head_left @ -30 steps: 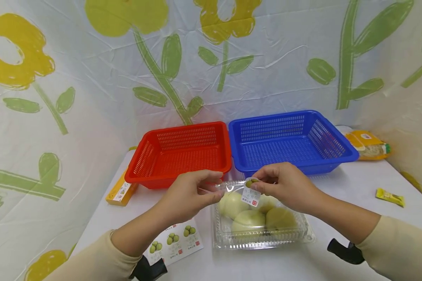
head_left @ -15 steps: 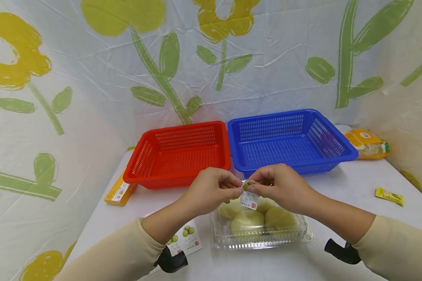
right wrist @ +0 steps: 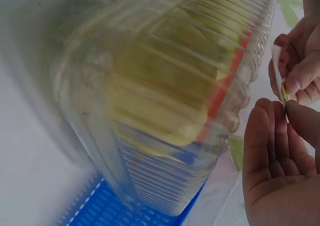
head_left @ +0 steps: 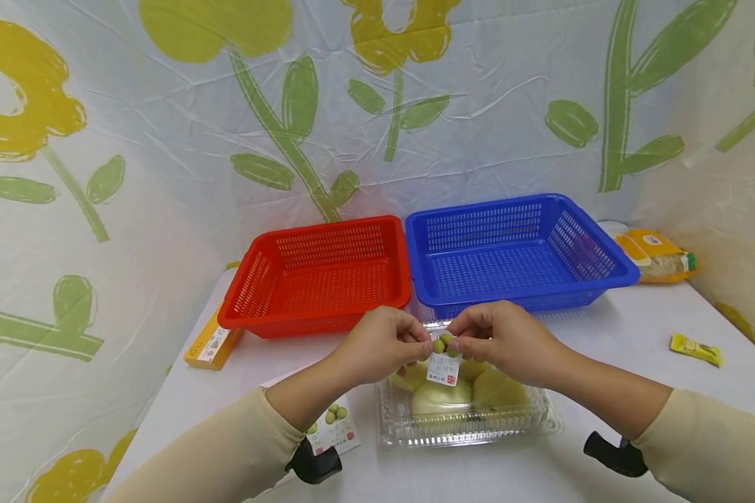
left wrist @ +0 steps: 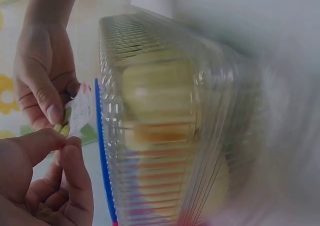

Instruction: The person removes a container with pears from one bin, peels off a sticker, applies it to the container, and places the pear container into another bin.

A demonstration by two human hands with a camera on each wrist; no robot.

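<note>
We pinched the label [head_left: 442, 370] w/ L hand [head_left: 384, 346] & R hand [head_left: 511, 342] at its 10 & 2 o'clock, near 12 o'clock of the fruit box [head_left: 465, 436]; prob. aligning, next move called for steady lowering.

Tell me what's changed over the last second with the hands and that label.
The left hand moved to the person's right and now pinches the label, which it wasn't holding before. The label sits slightly lower. The right hand still holds it; the clear container and both baskets stayed put.
</note>
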